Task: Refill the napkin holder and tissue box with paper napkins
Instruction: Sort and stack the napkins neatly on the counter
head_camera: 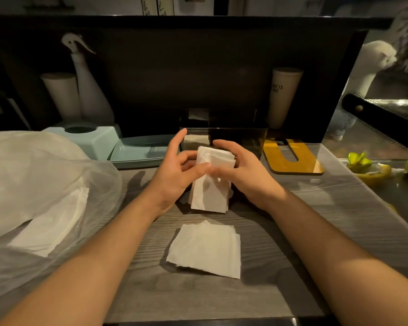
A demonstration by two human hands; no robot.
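**Squaring up a soft stack before it goes into the holder**

From my head camera, looking down: in the middle of the frame I have a folded stack of napkins [212, 182] between both hands. My left hand [174, 175] curls around its left side with the thumb pressed on the front and the index finger lifted clear. My right hand [247, 172] wraps the right edge and top, fingers bent over the far end. The stack stands tilted, its lower end down on the desk [292, 208].

I judge this paper to be very light, limp and easily creased. A pinch at one corner would let the sheets fan out or peel apart, so the edges are the place to hold, pressing the whole stack flat from both sides and keeping it bunched.

Just behind my hands stands the dark napkin holder [236, 135]. A little white paper shows at its upper left; how full it is I cannot tell in this light. To its left, the pale blue tissue box [97, 140] has a round opening on top that looks dark, and its pale blue tray [137, 151] lies beside it; I see no paper in either.

At lower centre a second loose pile of napkins [207, 250] lies flat on the desk. At the left edge, a thin plastic bag [45, 175] holds more napkins, visible through the film.
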